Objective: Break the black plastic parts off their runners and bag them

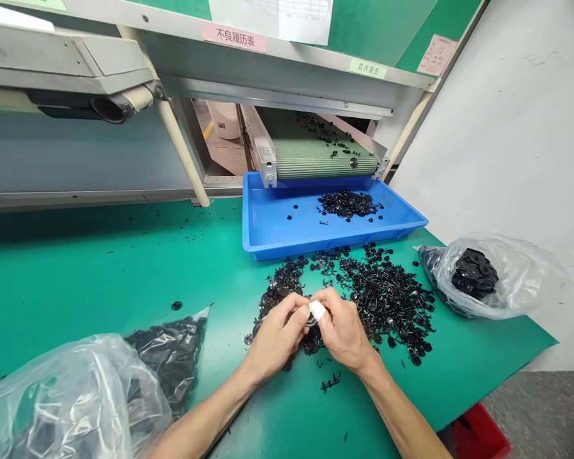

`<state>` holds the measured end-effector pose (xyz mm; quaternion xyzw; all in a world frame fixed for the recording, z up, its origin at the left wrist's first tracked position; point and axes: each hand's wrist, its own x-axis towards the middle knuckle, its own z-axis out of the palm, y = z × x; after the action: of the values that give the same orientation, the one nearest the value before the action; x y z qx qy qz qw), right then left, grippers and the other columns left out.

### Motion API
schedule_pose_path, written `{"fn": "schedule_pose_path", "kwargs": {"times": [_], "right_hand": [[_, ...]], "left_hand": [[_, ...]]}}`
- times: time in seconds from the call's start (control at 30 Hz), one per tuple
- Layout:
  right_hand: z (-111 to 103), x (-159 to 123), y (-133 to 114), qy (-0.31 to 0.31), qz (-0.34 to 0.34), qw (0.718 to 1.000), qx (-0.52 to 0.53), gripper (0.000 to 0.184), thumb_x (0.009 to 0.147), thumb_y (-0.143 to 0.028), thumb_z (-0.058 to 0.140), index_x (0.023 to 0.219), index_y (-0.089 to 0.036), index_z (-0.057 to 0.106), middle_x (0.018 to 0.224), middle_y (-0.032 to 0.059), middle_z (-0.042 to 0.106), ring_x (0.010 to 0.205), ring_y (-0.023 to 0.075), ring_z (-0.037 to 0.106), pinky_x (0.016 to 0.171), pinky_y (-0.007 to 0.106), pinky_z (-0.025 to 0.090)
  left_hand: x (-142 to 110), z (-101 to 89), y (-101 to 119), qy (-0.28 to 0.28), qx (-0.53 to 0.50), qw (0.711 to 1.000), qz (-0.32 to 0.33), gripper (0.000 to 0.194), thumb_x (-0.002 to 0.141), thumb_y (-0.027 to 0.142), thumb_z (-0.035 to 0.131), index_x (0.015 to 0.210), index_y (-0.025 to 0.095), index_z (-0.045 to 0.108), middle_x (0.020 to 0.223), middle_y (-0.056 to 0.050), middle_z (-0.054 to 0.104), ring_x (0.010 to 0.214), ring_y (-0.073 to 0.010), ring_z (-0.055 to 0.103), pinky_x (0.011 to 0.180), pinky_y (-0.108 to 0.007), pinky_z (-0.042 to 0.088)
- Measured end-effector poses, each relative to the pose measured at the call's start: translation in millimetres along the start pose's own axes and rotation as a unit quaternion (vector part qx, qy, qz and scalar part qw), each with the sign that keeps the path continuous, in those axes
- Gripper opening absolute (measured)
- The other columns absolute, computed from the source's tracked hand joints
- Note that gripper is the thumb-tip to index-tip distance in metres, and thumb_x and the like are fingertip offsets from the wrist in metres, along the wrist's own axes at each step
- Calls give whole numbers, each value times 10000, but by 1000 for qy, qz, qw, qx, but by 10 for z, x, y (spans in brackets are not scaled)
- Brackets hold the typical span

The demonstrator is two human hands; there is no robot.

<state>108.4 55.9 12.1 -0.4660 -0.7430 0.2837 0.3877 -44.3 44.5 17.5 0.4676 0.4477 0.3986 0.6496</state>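
My left hand (282,335) and my right hand (340,325) meet over the green tabletop, their fingertips pinched together around a round black plastic part (310,321). A white wrap covers a digit of my right hand. Much of the held part is hidden by my fingers. Just beyond my left hand lies a heap of black round discs (281,285). To the right of my right hand spreads a larger pile of small black plastic pieces (392,296). A few black sprue-like scraps (330,382) lie nearer to me.
A blue tray (294,245) holds more black parts below the end of a green conveyor belt (316,167). Clear bags of black parts stand at left (90,389) and right (516,274). A red bin (483,437) is below the table edge.
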Motion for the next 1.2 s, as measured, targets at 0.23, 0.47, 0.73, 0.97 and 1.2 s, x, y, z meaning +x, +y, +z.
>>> {"fn": "schedule_pose_path", "kwargs": {"times": [0.23,0.47,0.73,0.97,1.2], "right_hand": [[-202,-78,18,-67,-30,993,-94,270,868,-44,393,953,-195,600,986,59,590,860,173,571,770,298,460],[-103,-311,-133,-203,-74,941,-262,168,875,-84,542,905,-215,642,883,41,547,807,188,477,635,274,410],[-88,-234,-32,-130,-93,962,-221,213,888,-52,459,825,-193,605,960,66,582,858,188,503,691,284,437],[-171,-128,66,20,146,988,36,106,837,-167,511,791,-188,605,656,-4,614,574,134,566,542,246,460],[-68,-125,6,41,228,938,257,106,805,-273,593,792,-172,563,545,-32,591,458,98,544,446,203,454]], "left_hand": [[118,-92,18,85,-213,973,26,154,862,334,611,897,208,530,633,62,496,443,-43,374,335,-92,254],[103,-119,40,44,-302,952,21,170,871,328,605,851,190,507,769,12,559,490,-43,434,312,-84,277],[79,-113,88,17,-318,948,8,318,780,409,714,746,170,506,786,-13,617,484,-47,496,286,-85,308],[45,-39,56,-9,-164,986,-25,223,824,363,658,913,184,559,706,18,586,491,-78,518,305,-113,326],[-34,115,22,-33,92,995,15,242,903,436,477,895,203,540,673,33,557,460,-80,463,342,-148,323]]}}
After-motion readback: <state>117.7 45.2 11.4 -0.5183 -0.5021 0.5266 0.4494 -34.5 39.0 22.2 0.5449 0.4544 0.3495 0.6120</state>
